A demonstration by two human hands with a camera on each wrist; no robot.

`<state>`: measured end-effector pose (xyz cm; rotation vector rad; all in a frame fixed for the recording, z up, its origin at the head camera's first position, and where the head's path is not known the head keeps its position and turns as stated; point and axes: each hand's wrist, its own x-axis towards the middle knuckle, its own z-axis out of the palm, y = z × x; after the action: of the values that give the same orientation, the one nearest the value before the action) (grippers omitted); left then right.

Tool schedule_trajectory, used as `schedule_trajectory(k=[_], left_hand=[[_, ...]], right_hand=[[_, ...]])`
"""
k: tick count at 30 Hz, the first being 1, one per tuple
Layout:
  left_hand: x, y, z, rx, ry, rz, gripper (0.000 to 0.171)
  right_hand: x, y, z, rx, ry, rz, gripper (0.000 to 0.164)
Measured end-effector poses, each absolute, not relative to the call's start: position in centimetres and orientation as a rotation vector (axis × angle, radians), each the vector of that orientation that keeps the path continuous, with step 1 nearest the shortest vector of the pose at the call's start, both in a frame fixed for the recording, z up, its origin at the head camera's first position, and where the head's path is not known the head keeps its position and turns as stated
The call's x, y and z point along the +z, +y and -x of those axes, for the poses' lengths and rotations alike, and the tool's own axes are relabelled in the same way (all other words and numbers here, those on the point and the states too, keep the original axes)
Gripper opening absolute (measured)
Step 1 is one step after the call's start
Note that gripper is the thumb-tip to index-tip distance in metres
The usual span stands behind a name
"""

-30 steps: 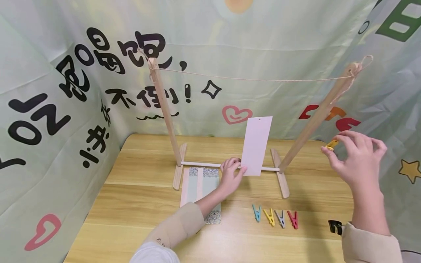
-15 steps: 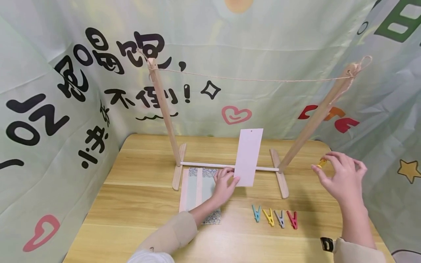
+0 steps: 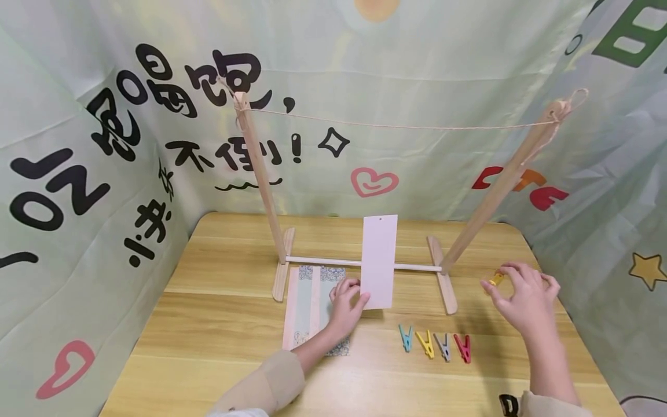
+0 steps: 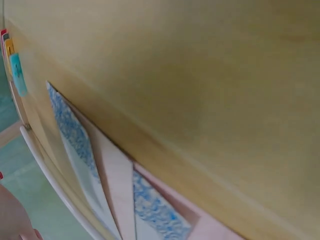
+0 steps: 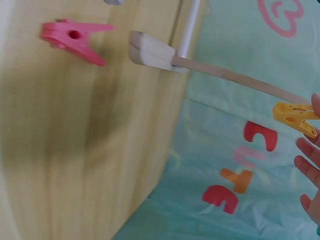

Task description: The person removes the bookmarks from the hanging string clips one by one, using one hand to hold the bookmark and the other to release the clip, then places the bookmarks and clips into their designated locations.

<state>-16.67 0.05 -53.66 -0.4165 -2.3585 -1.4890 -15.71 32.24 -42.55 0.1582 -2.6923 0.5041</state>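
Note:
In the head view my left hand (image 3: 346,307) pinches the lower left edge of a pale pink card (image 3: 379,260) with a small hole near its top. The card stands upright in front of the white crossbar. To the right, my right hand (image 3: 527,295) holds an orange-yellow clothespin (image 5: 295,117) between thumb and fingertips, above the table. Patterned cards (image 3: 307,298) lie by the left hand, partly covered by it. Several clothespins (image 3: 427,344) in blue, yellow, grey and red lie in a row between the hands.
A wooden stand has two posts, the left post (image 3: 262,179) and the right post (image 3: 502,191), with a string (image 3: 396,125) tied between their tops. The white crossbar (image 3: 323,262) joins their feet. Printed cloth (image 3: 448,174) hangs behind the wooden table (image 3: 208,324).
My left hand has brought the pink card down, left and nearer to me. My right hand has also come down and left, still holding the orange-yellow clothespin.

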Motion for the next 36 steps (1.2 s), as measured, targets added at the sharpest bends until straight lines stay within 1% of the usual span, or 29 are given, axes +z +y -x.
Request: schedule_trajectory(k=[15,22,30,36], left_hand=[[-55.1,-1.2,14.9,-1.485,-2.372,0.411,0.025],[-55.9,-1.7,14.1,-1.489,-2.378,0.387,0.021],[-56.6,-2.1,13.1,-1.490,-2.411,0.349,0.023],[-57.2,-2.5,12.4,-1.507,-2.450,0.299,0.023]], right_hand=[[-46.0,32.3,14.1,0.516,-2.848,-0.103,0.043],[-47.2,32.7,13.4,0.521,-2.895,-0.064,0.039],[-48.3,33.3,12.9,0.503,-2.996,-0.031,0.049],[-49.3,33.4,12.5,0.510,-3.031,-0.011,0.045]])
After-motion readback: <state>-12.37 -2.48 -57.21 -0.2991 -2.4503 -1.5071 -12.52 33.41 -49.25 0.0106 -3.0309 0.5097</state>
